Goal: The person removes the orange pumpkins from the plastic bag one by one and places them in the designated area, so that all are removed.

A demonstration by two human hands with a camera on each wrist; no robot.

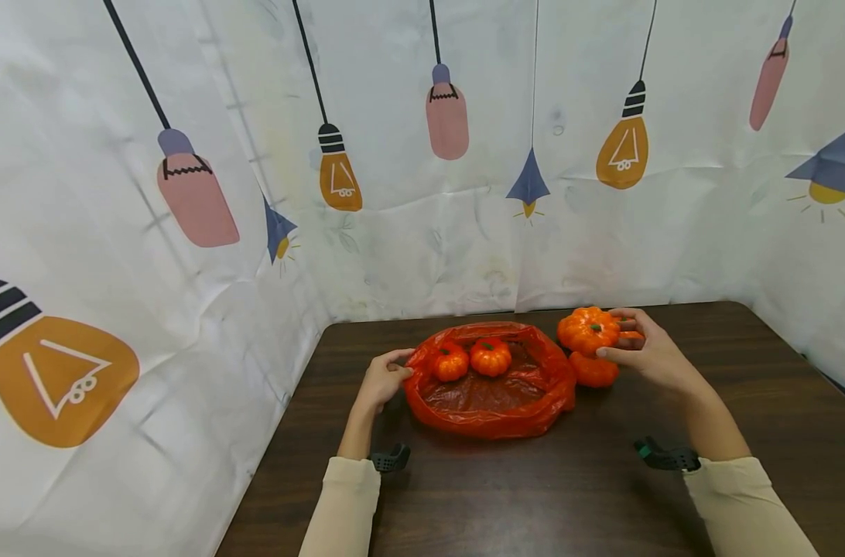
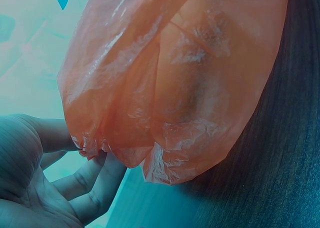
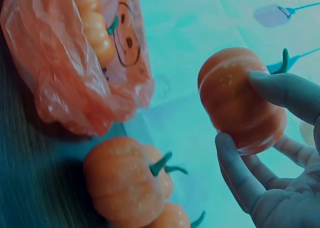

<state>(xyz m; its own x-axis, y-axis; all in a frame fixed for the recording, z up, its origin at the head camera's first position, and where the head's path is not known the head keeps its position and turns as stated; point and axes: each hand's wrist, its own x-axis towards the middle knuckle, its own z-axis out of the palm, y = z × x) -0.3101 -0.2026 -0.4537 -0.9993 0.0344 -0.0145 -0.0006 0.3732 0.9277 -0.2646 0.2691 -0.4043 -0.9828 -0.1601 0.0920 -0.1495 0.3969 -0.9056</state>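
My left hand [image 1: 382,382] pinches the left rim of a red plastic bag [image 1: 492,424], which lies with its mouth spread wide. Two small orange pumpkins, one on the left [image 1: 450,361] and one on the right [image 1: 490,357], sit inside the bag. In the left wrist view, the thin bag film [image 2: 125,98] bunches at the fingers. My right hand [image 1: 655,352] holds another orange pumpkin [image 3: 240,100] between thumb and fingertips, its green stem showing. Below it stands a pumpkin [image 3: 122,180] beside the bag, with others partly hidden behind it.
A dark wooden table [image 1: 478,495] carries everything. White cloth [image 1: 422,255] printed with hanging lamps and bulbs closes off the back and sides. Dark bands circle both wrists, at the cuffs of light sleeves.
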